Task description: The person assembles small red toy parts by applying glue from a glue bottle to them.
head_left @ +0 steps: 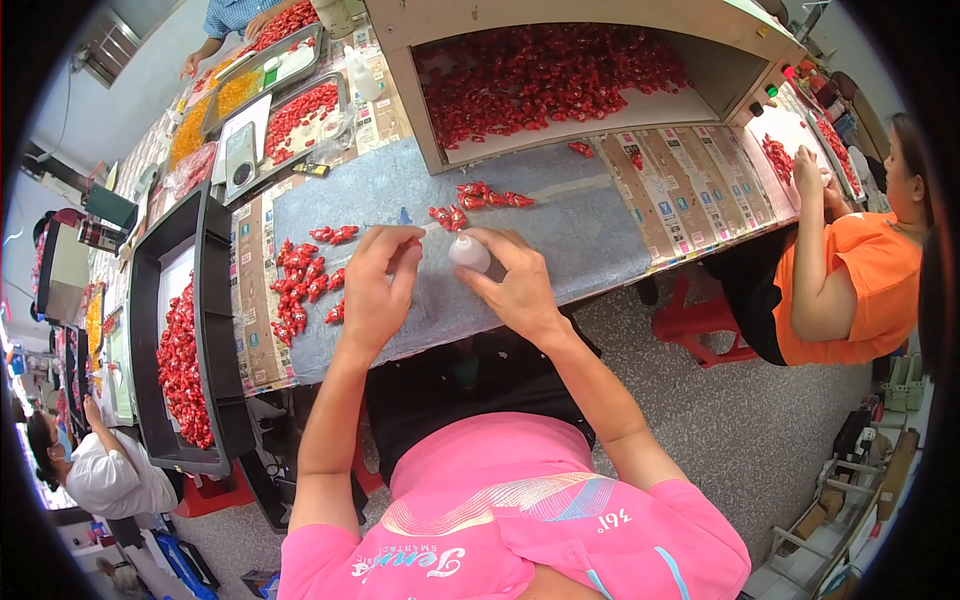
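Note:
My right hand (515, 282) is wrapped round a small white squeeze bottle (468, 254) with its narrow tip up. To its left, my left hand (382, 285) is closed, thumb against the fingers. What it pinches, if anything, is mostly hidden; a hint of red shows at the fingertips. Small red figures (300, 285) lie in a loose group on the grey-blue work mat (570, 240), left of my left hand. Beyond the bottle, a short row of the same red figures (490, 196) lies on the mat.
An open-fronted box (430, 120) heaped with red pieces stands at the back. A black tray (215, 330) of red pieces juts out at the left. Trays of red and yellow parts (240, 92) stand far left. A co-worker in orange (850, 290) sits at the right.

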The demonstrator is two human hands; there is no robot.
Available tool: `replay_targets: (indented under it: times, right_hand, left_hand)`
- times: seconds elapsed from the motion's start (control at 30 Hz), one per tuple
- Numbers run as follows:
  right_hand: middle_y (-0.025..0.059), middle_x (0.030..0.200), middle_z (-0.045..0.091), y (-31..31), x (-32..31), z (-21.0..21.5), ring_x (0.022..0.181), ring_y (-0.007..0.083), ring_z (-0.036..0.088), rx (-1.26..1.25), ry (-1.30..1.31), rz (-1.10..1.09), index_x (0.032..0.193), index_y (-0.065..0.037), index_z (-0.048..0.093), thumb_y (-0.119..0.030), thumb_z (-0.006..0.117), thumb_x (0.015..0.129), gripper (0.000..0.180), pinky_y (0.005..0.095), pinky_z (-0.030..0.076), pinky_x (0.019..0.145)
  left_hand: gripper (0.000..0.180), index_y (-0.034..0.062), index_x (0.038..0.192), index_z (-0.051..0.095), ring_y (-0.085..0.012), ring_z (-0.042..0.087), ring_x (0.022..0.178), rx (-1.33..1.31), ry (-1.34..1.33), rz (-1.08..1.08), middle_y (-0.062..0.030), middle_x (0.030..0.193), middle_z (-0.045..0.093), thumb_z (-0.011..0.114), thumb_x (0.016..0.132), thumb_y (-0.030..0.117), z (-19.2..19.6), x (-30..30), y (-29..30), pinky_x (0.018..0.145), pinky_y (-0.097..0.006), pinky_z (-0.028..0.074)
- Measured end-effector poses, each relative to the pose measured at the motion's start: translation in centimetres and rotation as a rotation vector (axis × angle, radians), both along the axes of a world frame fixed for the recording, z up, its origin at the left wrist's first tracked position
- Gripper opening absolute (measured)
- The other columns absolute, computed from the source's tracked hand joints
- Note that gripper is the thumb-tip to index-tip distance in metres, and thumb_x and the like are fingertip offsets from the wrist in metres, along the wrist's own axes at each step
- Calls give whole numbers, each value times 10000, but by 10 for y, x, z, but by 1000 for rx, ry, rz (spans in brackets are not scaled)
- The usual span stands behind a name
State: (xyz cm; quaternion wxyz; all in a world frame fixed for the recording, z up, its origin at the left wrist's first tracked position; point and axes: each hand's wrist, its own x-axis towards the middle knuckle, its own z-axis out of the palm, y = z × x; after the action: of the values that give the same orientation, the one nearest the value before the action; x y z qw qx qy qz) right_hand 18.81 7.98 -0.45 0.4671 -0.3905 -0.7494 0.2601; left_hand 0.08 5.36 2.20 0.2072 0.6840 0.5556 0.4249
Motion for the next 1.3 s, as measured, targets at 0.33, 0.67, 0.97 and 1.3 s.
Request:
replay_targets:
  times: [0.33, 0.67, 0.97, 1.3]
  right_hand:
    - [126, 912, 607, -38, 42, 18, 829, 263, 615, -274, 141, 92, 1121, -24, 577, -143, 731, 763, 407, 329, 478, 742]
    - [41, 905, 613, -73, 59, 29, 829, 133, 605, -509, 451, -18, 1013, -41, 602, -118, 858, 651, 450, 266, 491, 714]
    - [64, 860, 609, -75, 60, 27, 769, 148, 594, -166, 304, -56, 951, -28, 641, -157, 843, 680, 362, 263, 478, 661]
    - [73, 857, 635, -74, 58, 27, 743, 161, 598, -138, 264, -56, 947, -30, 657, -164, 846, 669, 362, 269, 479, 643]
  left_hand:
    - [322, 9, 1205, 556, -146, 626, 913, -625, -1366, -135, -86, 1062, 636, 613, 893, 62, -17, 22, -73, 813, -266, 516]
    - [298, 6, 1166, 570, -169, 633, 947, -643, -1330, -103, -87, 1043, 634, 624, 874, 30, -25, 35, -76, 857, -287, 527]
    - [283, 4, 1141, 582, -201, 631, 994, -621, -1330, -85, -100, 1046, 640, 636, 864, 25, -28, 38, -77, 875, -297, 526]
    - [271, 5, 1130, 585, -202, 636, 996, -633, -1343, -85, -119, 1047, 644, 635, 865, 26, -27, 40, -77, 880, -300, 526]
